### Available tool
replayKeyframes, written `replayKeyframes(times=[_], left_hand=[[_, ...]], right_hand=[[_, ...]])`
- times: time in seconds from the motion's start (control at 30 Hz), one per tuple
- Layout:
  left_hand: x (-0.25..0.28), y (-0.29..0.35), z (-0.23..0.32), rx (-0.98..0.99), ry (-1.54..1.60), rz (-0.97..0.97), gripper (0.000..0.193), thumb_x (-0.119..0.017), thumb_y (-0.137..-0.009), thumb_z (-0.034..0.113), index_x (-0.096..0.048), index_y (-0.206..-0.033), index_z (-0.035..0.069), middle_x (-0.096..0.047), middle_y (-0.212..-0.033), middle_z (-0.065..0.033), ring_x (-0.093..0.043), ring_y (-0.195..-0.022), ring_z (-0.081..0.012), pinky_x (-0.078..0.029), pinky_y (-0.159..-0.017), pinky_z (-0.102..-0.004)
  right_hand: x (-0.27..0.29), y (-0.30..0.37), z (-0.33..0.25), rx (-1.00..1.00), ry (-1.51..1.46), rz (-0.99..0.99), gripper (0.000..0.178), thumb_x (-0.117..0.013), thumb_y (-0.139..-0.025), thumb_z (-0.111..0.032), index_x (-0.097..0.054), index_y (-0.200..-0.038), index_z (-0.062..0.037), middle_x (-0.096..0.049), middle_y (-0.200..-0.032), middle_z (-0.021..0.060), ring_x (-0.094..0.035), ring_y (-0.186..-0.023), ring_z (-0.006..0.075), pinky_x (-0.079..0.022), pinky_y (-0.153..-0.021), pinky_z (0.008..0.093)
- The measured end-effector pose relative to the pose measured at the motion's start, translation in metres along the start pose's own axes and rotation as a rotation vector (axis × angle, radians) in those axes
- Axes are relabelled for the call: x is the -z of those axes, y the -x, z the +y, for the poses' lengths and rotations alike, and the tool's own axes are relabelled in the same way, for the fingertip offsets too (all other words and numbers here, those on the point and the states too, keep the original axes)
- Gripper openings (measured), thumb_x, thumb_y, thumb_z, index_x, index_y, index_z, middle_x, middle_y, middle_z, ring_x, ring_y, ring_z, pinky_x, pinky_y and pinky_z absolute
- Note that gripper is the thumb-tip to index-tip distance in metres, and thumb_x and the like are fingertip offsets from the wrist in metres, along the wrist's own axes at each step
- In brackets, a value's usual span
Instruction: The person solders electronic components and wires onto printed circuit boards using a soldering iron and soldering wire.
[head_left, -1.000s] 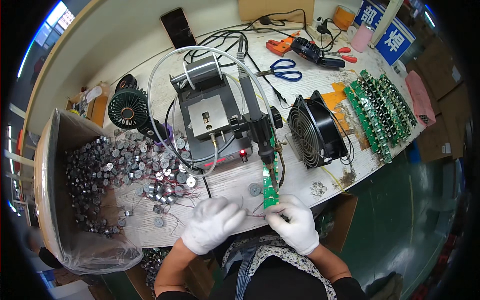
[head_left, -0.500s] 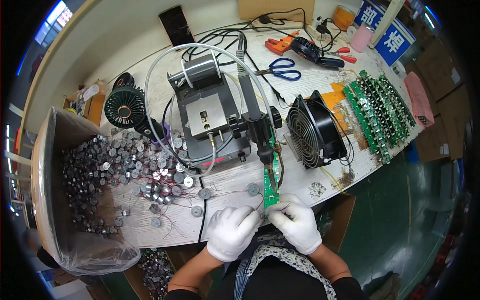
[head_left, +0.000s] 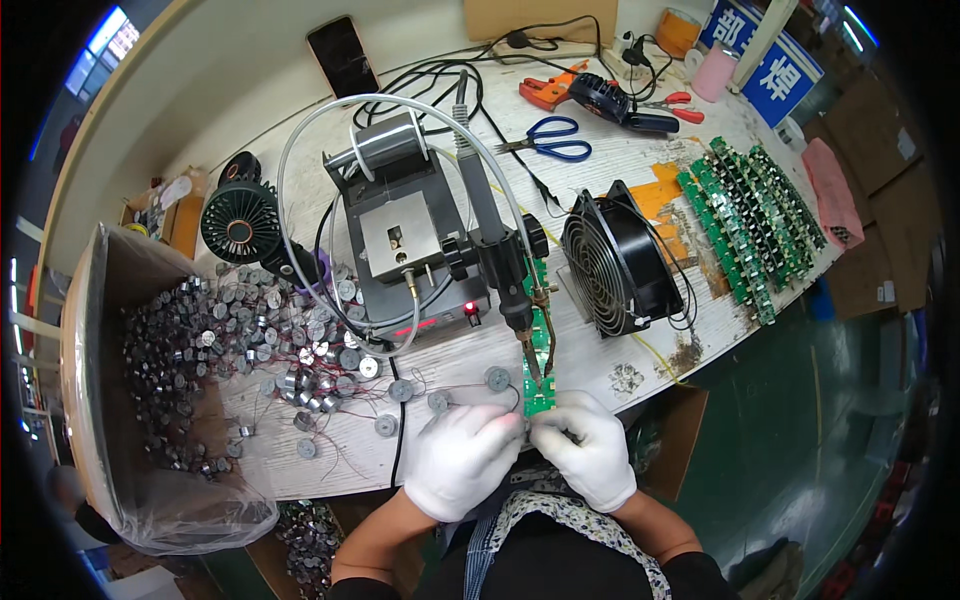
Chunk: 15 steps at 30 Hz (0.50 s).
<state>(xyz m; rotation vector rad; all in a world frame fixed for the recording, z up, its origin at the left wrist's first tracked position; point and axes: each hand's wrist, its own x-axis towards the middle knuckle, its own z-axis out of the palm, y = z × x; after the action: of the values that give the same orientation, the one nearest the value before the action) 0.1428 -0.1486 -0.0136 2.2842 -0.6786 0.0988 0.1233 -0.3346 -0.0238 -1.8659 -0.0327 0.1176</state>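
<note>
A narrow green circuit board strip (head_left: pixel 540 398) lies at the table's near edge, beneath the tip of a mounted soldering iron (head_left: pixel 519 308). My left hand (head_left: pixel 462 455), in a white glove, is closed in a pinch just left of the strip's near end. A thin wire runs into its fingertips from a small round grey motor (head_left: pixel 497 378). On the strip's right side my gloved right hand (head_left: pixel 588 452) is pinched too, its fingertips against the near end. Whatever those fingers hold is hidden.
Behind the hands stands a soldering station with a solder feeder (head_left: pixel 405 230). Many small motors (head_left: pixel 300 350) spill from a lined box (head_left: pixel 90 400) at left. To the right are a black fan (head_left: pixel 620 265) and stacked circuit boards (head_left: pixel 750 230). Blue-handled scissors (head_left: pixel 558 140) lie farther back.
A red light now glows on the station's front. The whole view has shifted slightly left. Both hands stay pinched by the strip; another motor now shows beside my left hand.
</note>
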Motion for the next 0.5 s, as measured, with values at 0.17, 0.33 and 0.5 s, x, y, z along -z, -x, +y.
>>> replayKeyframes(times=[0.17,0.33,0.5], left_hand=[[-0.005,-0.008,0.001,0.129,0.191,0.032,0.016,-0.070,-0.074,0.001,-0.061,-0.087,0.004,-0.064,-0.082,-0.0111,-0.063,-0.069,-0.0288,-0.051,-0.061,-0.0359],[-0.010,-0.010,0.001,0.253,0.233,0.053,0.010,-0.069,-0.077,0.006,-0.063,-0.084,0.002,-0.063,-0.077,-0.0122,-0.063,-0.064,-0.0253,-0.049,-0.059,-0.0333],[-0.012,-0.011,0.005,0.365,0.210,0.024,0.010,-0.069,-0.078,0.009,-0.064,-0.083,0.002,-0.064,-0.075,-0.0124,-0.062,-0.062,-0.0238,-0.049,-0.059,-0.0326]], right_hand=[[0.008,0.000,-0.003,0.007,-0.003,0.036,0.018,-0.070,-0.079,-0.007,-0.071,-0.096,0.0002,-0.066,-0.096,0.0132,-0.064,-0.089,0.0232,-0.050,-0.080,0.0318],[0.008,0.005,0.002,0.011,-0.001,0.081,0.028,-0.070,-0.078,-0.004,-0.068,-0.104,0.0025,-0.066,-0.099,0.0132,-0.064,-0.090,0.0217,-0.050,-0.081,0.0308],[0.005,0.008,0.003,0.067,0.026,0.082,0.033,-0.073,-0.078,-0.006,-0.067,-0.110,0.0005,-0.066,-0.099,0.0145,-0.066,-0.089,0.0257,-0.052,-0.078,0.0321]])
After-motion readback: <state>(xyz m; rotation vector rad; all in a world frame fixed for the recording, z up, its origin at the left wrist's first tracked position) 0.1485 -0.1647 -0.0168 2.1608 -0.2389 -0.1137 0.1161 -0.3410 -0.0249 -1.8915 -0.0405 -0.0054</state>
